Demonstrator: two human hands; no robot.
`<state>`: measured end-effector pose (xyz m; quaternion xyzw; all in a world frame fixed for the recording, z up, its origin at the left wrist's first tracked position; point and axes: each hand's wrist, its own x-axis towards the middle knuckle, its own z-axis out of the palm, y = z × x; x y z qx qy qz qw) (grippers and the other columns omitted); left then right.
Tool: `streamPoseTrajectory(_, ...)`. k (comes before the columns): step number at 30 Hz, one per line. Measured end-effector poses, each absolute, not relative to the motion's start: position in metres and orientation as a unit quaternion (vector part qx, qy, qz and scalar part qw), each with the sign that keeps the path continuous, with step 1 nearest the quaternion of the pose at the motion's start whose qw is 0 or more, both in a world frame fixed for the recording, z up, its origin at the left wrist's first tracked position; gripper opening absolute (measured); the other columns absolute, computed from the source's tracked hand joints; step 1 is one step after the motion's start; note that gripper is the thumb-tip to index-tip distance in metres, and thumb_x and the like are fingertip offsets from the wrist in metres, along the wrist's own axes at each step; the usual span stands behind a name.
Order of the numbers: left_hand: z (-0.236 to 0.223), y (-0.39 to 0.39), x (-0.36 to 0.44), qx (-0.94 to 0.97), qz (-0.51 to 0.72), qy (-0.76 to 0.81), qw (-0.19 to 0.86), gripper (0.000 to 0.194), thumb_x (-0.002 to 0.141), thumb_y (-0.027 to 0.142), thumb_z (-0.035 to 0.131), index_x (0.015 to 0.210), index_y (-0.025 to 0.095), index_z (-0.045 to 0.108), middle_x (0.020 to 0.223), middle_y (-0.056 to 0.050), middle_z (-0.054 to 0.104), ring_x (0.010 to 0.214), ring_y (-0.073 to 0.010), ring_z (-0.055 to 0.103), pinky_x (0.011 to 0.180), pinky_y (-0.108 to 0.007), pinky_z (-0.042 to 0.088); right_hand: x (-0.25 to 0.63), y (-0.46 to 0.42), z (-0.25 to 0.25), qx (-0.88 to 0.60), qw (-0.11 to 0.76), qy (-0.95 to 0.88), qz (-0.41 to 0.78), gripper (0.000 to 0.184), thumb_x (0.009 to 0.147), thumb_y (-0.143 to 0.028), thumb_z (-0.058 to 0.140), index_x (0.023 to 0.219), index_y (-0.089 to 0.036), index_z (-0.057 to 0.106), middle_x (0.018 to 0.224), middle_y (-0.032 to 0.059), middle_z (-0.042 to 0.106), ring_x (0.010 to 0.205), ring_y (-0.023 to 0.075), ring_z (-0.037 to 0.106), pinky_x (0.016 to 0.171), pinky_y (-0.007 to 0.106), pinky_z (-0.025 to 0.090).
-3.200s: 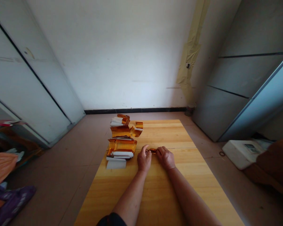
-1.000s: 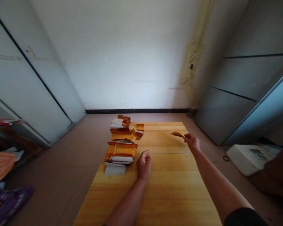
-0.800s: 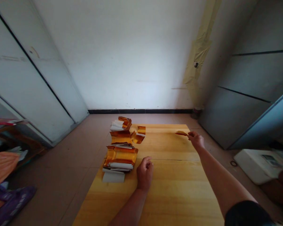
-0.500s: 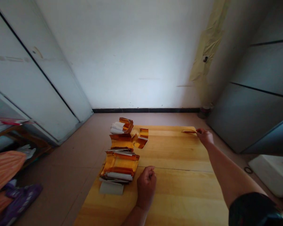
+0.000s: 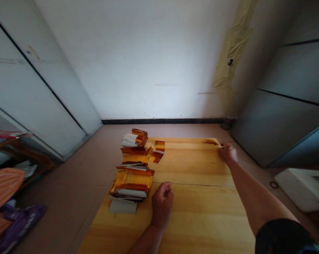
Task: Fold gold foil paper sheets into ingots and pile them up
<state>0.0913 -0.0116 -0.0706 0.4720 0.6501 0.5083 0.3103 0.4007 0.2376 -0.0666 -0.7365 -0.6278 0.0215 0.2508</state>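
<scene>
My right hand reaches to the far right corner of the wooden table, its fingers closed on the end of a shiny amber-gold folded sheet. That sheet lies low over the tabletop, pointing left. My left hand rests in a loose fist near the table's middle, nothing visible in it. Just left of it is a thick stack of amber-gold folded sheets with grey-white edges. A grey-white flap sticks out at the near side. Farther back are a rolled bundle and a loose bent amber sheet.
The wooden table has a seam across it. A white wall rises behind, with grey cabinets at right. A white box sits on the floor at right; orange and purple bags lie at left.
The amber sheet in my right hand has tilted, showing more of its shiny face. The whole view has shifted slightly; my left hand stays in a fist beside the stack.
</scene>
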Motion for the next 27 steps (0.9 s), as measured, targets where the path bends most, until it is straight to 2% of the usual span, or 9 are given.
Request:
streamPoseTrajectory(4, -0.069, -0.011, 0.093, 0.476, 0.515, 0.648, 0.298, 0.024, 0.074, 0.029, 0.051, 0.090, 0.017, 0.064, 0.075, -0.003, 0.066, 0.071, -0.0169, 0.061, 0.066, -0.025, 0.048, 0.373, 0.200, -0.073, -0.674, 0.295, -0.676, 0.026, 0.027, 0.078, -0.020, 0.041, 0.091, -0.015, 0.064, 0.099, 0.0106, 0.062, 0.088, 0.0204, 0.058, 0.078, 0.028, 0.045)
streamPoseTrajectory(10, -0.072, -0.007, 0.093, 0.517, 0.496, 0.647, 0.261, 0.020, 0.075, 0.025, 0.048, 0.086, 0.017, 0.064, 0.075, -0.002, 0.066, 0.070, -0.0157, 0.060, 0.065, -0.024, 0.046, 0.326, 0.131, -0.088, -0.554, 0.342, -0.757, 0.058, 0.022, 0.079, -0.023, 0.042, 0.083, -0.018, 0.063, 0.106, 0.0125, 0.062, 0.099, 0.0215, 0.057, 0.090, 0.033, 0.045)
streamPoseTrajectory(14, -0.067, -0.011, 0.097, 0.564, 0.503, 0.618, 0.218, 0.018, 0.076, 0.023, 0.047, 0.080, 0.018, 0.063, 0.075, -0.003, 0.065, 0.070, -0.0156, 0.059, 0.066, -0.025, 0.047, 0.319, 0.099, -0.088, -0.529, 0.326, -0.779, 0.085, 0.023, 0.081, -0.026, 0.041, 0.079, -0.020, 0.063, 0.103, 0.0118, 0.063, 0.098, 0.0212, 0.058, 0.090, 0.033, 0.046)
streamPoseTrajectory(20, -0.044, -0.049, 0.080, 0.628, 0.516, 0.571, 0.117, 0.020, 0.081, 0.022, 0.044, 0.079, 0.020, 0.064, 0.078, -0.006, 0.066, 0.077, -0.0170, 0.061, 0.072, -0.027, 0.049, 0.330, 0.071, -0.081, -0.537, 0.299, -0.786, 0.063, 0.028, 0.084, -0.028, 0.037, 0.079, -0.020, 0.064, 0.106, 0.0117, 0.062, 0.100, 0.0209, 0.057, 0.091, 0.033, 0.045)
streamPoseTrajectory(24, -0.026, -0.070, 0.008, 0.531, 0.519, 0.669, -0.027, 0.026, 0.083, 0.032, 0.042, 0.087, 0.020, 0.064, 0.091, -0.008, 0.066, 0.091, -0.0208, 0.060, 0.087, -0.033, 0.046, 0.342, 0.051, -0.068, -0.644, 0.232, -0.728, -0.023, 0.030, 0.085, -0.030, 0.038, 0.096, -0.020, 0.064, 0.124, 0.0119, 0.054, 0.113, 0.0277, 0.049, 0.094, 0.045, 0.040)
streamPoseTrajectory(27, -0.021, -0.079, -0.059, 0.418, 0.396, 0.814, -0.075, 0.037, 0.082, 0.035, 0.041, 0.108, 0.016, 0.060, 0.110, -0.013, 0.062, 0.108, -0.0265, 0.053, 0.097, -0.039, 0.040, 0.354, 0.038, -0.060, -0.780, 0.183, -0.596, -0.044, 0.041, 0.085, -0.042, 0.038, 0.116, -0.021, 0.056, 0.139, 0.0137, 0.039, 0.118, 0.0368, 0.042, 0.087, 0.055, 0.040)
